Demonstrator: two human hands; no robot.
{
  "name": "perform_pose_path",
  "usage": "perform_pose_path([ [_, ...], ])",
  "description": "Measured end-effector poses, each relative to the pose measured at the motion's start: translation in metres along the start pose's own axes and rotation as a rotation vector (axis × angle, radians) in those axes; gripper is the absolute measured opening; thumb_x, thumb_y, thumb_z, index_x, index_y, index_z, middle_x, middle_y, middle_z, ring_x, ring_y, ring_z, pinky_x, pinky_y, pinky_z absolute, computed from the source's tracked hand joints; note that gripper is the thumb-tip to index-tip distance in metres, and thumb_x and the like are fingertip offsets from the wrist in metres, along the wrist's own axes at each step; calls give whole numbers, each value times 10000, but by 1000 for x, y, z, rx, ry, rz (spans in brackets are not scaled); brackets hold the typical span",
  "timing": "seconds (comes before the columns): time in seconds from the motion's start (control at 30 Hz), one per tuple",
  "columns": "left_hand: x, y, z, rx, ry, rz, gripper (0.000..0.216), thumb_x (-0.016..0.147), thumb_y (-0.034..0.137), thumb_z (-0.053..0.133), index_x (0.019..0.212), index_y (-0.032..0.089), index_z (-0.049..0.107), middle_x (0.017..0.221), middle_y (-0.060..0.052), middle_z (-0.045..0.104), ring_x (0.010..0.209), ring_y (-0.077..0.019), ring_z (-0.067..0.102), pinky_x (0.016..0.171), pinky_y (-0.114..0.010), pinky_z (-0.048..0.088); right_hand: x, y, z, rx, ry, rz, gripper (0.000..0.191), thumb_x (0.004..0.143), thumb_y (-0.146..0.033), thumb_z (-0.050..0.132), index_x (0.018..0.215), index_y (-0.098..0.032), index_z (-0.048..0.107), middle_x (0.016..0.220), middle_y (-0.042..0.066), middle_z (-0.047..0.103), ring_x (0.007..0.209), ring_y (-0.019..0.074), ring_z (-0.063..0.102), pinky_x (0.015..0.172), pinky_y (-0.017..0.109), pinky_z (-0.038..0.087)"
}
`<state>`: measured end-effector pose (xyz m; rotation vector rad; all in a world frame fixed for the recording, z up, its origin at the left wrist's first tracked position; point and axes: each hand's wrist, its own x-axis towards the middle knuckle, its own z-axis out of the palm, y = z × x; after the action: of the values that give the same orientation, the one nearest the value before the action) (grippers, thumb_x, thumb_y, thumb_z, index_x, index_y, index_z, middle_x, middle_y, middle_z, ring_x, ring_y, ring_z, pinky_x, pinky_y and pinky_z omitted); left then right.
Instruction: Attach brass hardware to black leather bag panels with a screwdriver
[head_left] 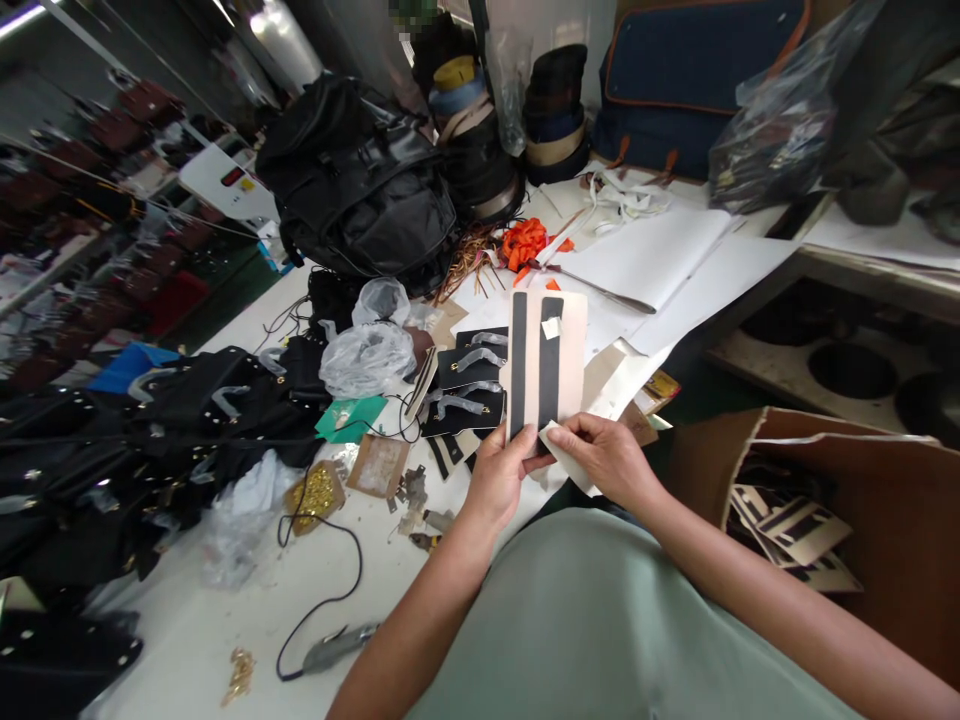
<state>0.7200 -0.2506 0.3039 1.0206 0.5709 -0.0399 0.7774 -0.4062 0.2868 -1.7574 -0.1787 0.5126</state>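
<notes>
A flat beige panel (573, 365) with two black strips is held upright in front of me. My left hand (501, 470) grips its lower left corner, thumb on the front face. Between the thumb and fingers of my right hand (609, 455) is a whitish paper strip (574, 460), at the panel's bottom edge. Whether that strip is still joined to the panel, I cannot tell. A small white scrap (551, 327) sits on the right black strip. Just behind lie several black panels (463, 405) with plastic-wrapped handles.
Black bags (247, 420) cover the table's left side. A box of gold hardware (315, 497), a corded grey tool (337, 648) and pliers (424, 541) lie nearer me. Scissors (600, 288) rest on white paper. On the right, a cardboard box (885, 500) holds more striped panels.
</notes>
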Motion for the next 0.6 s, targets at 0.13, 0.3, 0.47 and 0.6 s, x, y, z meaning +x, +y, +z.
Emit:
perform_pose_path([
  [0.13, -3, -1, 5, 50, -12, 29, 364, 766, 338, 866, 1063, 177, 731, 1143, -100, 762, 1017, -259, 723, 836, -400, 634, 6, 2, 5, -43, 32, 27, 481, 851, -628, 686, 668, -186, 629, 602, -24, 544, 598, 137, 461, 558, 266, 345],
  [0.3, -1, -3, 7, 121, 77, 48, 454, 700, 368, 912, 1064, 172, 726, 1062, -98, 779, 912, -243, 740, 788, -364, 620, 7, -1, 0, -42, -35, 49, 516, 879, -656, 634, 681, -180, 654, 626, -1, 589, 609, 149, 492, 556, 269, 354],
  [0.47, 1, -7, 7, 30, 106, 85, 505, 756, 381, 869, 1185, 195, 677, 1112, -88, 769, 947, -242, 745, 850, -392, 615, 2, -7, -3, -33, -172, -2, 453, 908, -612, 627, 755, -188, 659, 664, -23, 556, 619, 137, 460, 559, 264, 340],
  [0.6, 1, -7, 7, -7, 97, 74, 503, 745, 364, 877, 1180, 208, 676, 1130, -82, 766, 947, -222, 737, 867, -388, 612, 1, -9, 0, -114, -130, -5, 449, 915, -574, 623, 683, -191, 591, 632, -31, 478, 637, 140, 438, 579, 266, 328],
])
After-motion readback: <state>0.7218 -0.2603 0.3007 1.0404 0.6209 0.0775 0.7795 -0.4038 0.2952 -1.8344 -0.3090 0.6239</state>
